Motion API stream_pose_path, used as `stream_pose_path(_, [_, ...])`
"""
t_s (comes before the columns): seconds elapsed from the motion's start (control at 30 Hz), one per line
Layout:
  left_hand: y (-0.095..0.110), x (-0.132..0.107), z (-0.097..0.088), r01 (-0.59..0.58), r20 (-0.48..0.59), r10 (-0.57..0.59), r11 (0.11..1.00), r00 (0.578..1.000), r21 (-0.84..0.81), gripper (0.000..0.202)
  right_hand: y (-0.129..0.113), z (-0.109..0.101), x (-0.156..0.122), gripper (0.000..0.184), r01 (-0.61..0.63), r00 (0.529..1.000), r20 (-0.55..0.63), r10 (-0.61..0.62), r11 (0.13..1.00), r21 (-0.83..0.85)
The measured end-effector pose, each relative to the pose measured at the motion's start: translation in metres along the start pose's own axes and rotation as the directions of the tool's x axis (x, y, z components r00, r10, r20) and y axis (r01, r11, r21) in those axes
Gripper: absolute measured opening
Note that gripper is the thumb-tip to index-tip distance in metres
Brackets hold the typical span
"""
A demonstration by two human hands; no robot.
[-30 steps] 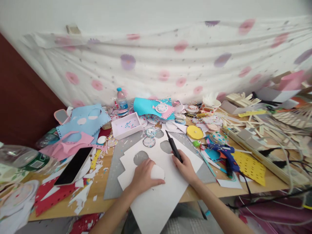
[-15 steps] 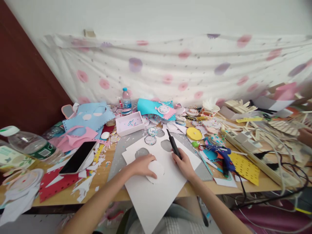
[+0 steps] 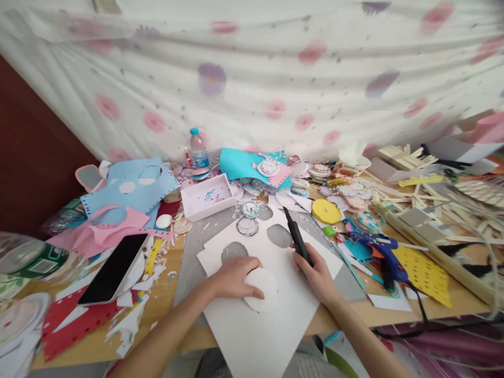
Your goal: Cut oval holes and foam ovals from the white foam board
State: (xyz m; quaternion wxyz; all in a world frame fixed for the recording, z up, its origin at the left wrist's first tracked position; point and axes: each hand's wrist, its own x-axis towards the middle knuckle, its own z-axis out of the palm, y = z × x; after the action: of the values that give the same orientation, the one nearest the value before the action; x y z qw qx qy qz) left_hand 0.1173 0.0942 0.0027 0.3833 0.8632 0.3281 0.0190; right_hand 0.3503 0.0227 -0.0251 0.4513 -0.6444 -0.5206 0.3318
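Observation:
A large white foam sheet [image 3: 260, 325] with round holes cut in it lies over a grey cutting mat [image 3: 197, 252] at the table's front edge. My left hand [image 3: 234, 275] rests on the sheet with its fingers curled on a white cut-out disc [image 3: 262, 286]. My right hand [image 3: 317, 273] is closed round a black cutting tool [image 3: 297, 236], whose far end points away from me and lies by one of the holes.
A black phone [image 3: 112, 268] lies to the left among red, pink and blue foam scraps. A blue glue gun [image 3: 380, 249] and yellow perforated sheet [image 3: 425, 270] lie on the right. A pink tray [image 3: 207, 197], a water bottle [image 3: 198, 149] and wooden sticks [image 3: 425, 205] crowd the back.
The camera dipped and shifted. My left hand has slid a little along the sheet with the white disc under it. My right hand keeps its grip on the black tool.

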Motion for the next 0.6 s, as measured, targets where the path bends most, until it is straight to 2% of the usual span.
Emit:
stream_pose_path(0.1, [0.002,-0.009,-0.002,0.000,-0.015,0.000,0.999,1.000,-0.032,0.051,-0.001,0.000,0.000,0.027,-0.007,1.000,-0.009,0.007,1.000,0.003])
stream_pose_path(0.2, [0.001,-0.022,-0.006,-0.026,-0.007,0.025,0.990,1.000,-0.136,0.086,0.001,0.002,0.001,0.028,-0.004,1.000,-0.027,0.004,1.000,-0.004])
stream_pose_path(0.27, [-0.002,-0.030,-0.007,-0.027,0.031,0.034,0.980,0.999,-0.199,0.097,0.003,0.005,0.000,0.029,0.005,0.998,-0.064,-0.007,1.000,-0.029])
stream_pose_path(0.33, [-0.005,-0.033,-0.007,0.005,0.045,0.006,0.972,0.999,-0.236,0.092,0.006,0.009,0.000,0.031,0.047,0.992,-0.114,-0.058,0.994,-0.098])
stream_pose_path(0.4, [-0.007,-0.034,-0.004,0.029,0.001,-0.030,0.960,1.000,-0.279,0.084,0.009,0.013,-0.001,0.035,0.112,0.973,-0.167,-0.158,0.961,-0.254])
stream_pose_path(0.5, [-0.010,-0.032,0.001,-0.010,-0.107,-0.026,0.946,0.994,-0.324,0.076,0.013,0.015,-0.003,0.045,0.153,0.933,-0.207,-0.293,0.846,-0.510])
stream_pose_path(0.6, [-0.012,-0.033,0.004,-0.047,-0.167,-0.006,0.949,0.986,-0.312,0.073,0.009,0.013,-0.007,0.050,0.207,0.904,-0.189,-0.385,0.777,-0.594])
